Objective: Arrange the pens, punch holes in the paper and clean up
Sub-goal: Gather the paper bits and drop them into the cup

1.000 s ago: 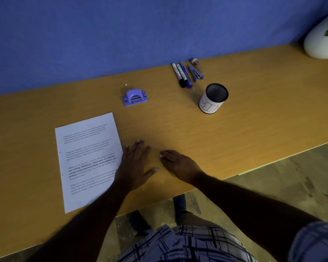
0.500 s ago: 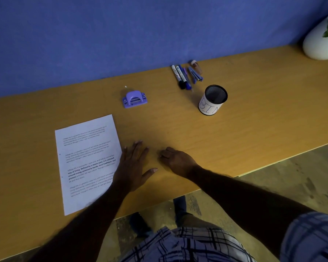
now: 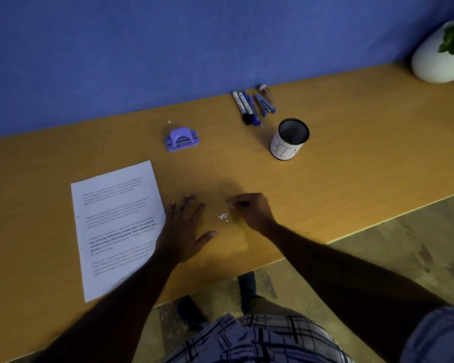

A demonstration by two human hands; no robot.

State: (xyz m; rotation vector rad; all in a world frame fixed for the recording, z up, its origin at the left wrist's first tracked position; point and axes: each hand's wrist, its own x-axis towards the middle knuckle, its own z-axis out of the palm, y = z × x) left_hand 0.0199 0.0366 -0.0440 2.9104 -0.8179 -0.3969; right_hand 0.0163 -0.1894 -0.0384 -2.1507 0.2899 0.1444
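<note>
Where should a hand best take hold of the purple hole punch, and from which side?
Grip the purple plastic hole punch across its two short ends, coming from above. It sits flat on the wooden desk, clear of other things, with its arched handle on top, so the narrow ends give opposing faces.

Plaid short-sleeved shirt (image 3: 260, 339), bare forearms

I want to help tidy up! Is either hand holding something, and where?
Left hand lies flat, holding nothing. Right hand is curled beside the paper dots; whether it pinches any cannot be told.
</note>
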